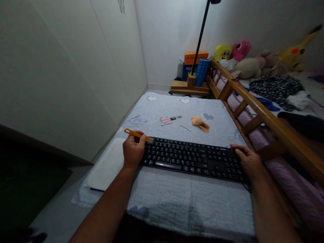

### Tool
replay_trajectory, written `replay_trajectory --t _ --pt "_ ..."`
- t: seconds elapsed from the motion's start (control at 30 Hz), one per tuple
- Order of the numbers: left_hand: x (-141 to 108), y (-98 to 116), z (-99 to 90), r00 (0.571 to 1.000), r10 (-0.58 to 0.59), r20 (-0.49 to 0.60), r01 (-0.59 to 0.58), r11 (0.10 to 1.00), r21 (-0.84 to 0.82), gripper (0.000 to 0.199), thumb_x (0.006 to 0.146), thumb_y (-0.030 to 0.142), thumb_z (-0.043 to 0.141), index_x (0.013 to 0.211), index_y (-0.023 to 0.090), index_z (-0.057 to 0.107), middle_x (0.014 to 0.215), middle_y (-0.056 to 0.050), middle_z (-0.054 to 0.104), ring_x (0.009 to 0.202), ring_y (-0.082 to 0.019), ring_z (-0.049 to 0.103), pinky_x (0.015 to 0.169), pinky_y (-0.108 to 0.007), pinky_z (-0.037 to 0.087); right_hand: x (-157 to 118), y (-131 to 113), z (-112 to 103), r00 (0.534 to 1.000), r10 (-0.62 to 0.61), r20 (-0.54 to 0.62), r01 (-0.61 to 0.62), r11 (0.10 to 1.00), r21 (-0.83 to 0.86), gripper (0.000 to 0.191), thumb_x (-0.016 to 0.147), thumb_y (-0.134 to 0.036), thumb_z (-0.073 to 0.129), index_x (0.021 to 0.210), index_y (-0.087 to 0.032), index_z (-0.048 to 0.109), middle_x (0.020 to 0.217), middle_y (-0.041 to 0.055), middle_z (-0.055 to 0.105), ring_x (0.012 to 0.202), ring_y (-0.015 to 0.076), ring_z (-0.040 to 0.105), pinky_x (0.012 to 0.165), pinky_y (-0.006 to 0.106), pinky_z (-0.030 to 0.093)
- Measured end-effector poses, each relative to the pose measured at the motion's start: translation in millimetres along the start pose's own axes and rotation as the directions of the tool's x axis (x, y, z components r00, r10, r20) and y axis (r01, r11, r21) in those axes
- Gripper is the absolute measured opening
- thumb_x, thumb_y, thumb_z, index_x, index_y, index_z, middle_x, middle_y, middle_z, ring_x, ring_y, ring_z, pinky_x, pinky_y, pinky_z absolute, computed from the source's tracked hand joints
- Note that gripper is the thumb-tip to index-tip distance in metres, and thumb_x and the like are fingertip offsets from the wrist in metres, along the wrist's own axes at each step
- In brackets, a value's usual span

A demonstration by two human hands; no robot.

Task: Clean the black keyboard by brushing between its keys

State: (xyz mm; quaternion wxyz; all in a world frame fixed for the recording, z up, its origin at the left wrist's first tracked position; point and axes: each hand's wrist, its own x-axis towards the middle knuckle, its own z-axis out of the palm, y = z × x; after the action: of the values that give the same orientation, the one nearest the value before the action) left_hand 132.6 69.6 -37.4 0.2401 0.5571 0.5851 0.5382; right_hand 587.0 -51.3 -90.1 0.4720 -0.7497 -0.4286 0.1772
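Observation:
A black keyboard (pixel 187 157) lies across the patterned cloth in front of me, slightly angled. My left hand (pixel 133 151) is closed around a small brush (pixel 147 138) with an orange handle; its bristles are at the keyboard's top left corner keys. At the opposite end, my right hand (pixel 249 162) grips the keyboard's right edge, thumb on top and the other fingers partly hidden. Beyond the keyboard lie a keycap puller (pixel 173 118) with wire prongs, two cotton swabs (pixel 185 127) and a crumpled orange cloth (pixel 200 124).
A pale grey-blue cloth (pixel 162 192) covers the surface. A white flat pad (pixel 108 165) lies left of the keyboard. Along the right runs a wooden bed rail (pixel 268 118). A lamp stand (pixel 201 37), a blue roller (pixel 202 72) and boxes stand at the back; white cabinet doors (pixel 76 67) rise left.

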Motion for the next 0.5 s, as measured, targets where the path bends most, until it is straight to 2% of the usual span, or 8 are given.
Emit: replay_trajectory --t 0.13,0.2,0.27,0.5 --pt "-0.3 1.3 0.8 0.993 -0.042 0.114 0.055 0.991 -0.119 0.026 0.079 0.042 0.070 0.091 0.019 0.065 0.077 0.000 0.068 0.071 -0.017 0.066 0.070 -0.029 0.053 -1.1 -2.9 0.4 1.000 0.002 -0.009 -0.002 1.000 -0.004 0.026 0.084 -0.043 0.064 0.098 -0.026 0.078 0.111 0.0049 0.078 0.111 0.0294 0.069 0.102 0.043 0.049" --pt "-0.7 1.4 1.8 0.984 -0.056 0.170 0.078 0.989 -0.126 0.028 0.078 0.042 0.070 0.091 0.019 0.065 0.078 0.000 0.068 0.072 -0.018 0.067 0.070 -0.030 0.053 -1.3 -3.9 0.8 1.000 0.000 -0.013 0.000 1.000 -0.001 0.025 0.084 -0.042 0.064 0.097 -0.026 0.078 0.111 0.0047 0.079 0.110 0.0290 0.069 0.101 0.042 0.049" --pt "-1.1 1.0 2.5 0.982 -0.054 0.179 0.070 0.994 -0.087 0.027 0.078 0.042 0.069 0.091 0.019 0.065 0.077 -0.001 0.069 0.071 -0.019 0.067 0.070 -0.030 0.053 -1.0 -4.1 1.0 1.000 0.002 -0.012 -0.002 1.000 -0.001 0.026 0.084 -0.043 0.063 0.097 -0.026 0.078 0.110 0.0049 0.079 0.109 0.0288 0.069 0.101 0.042 0.049" --pt "2.6 -4.2 -2.0 0.998 0.052 -0.035 -0.043 0.974 0.224 0.020 0.082 0.036 0.061 0.090 0.020 0.069 0.075 -0.001 0.069 0.068 -0.019 0.066 0.070 -0.031 0.051 0.1 -4.6 -0.3 0.999 0.031 -0.009 -0.031 0.999 -0.029 0.029 0.083 -0.044 0.063 0.100 -0.026 0.078 0.112 0.0051 0.078 0.109 0.0294 0.069 0.099 0.041 0.049"
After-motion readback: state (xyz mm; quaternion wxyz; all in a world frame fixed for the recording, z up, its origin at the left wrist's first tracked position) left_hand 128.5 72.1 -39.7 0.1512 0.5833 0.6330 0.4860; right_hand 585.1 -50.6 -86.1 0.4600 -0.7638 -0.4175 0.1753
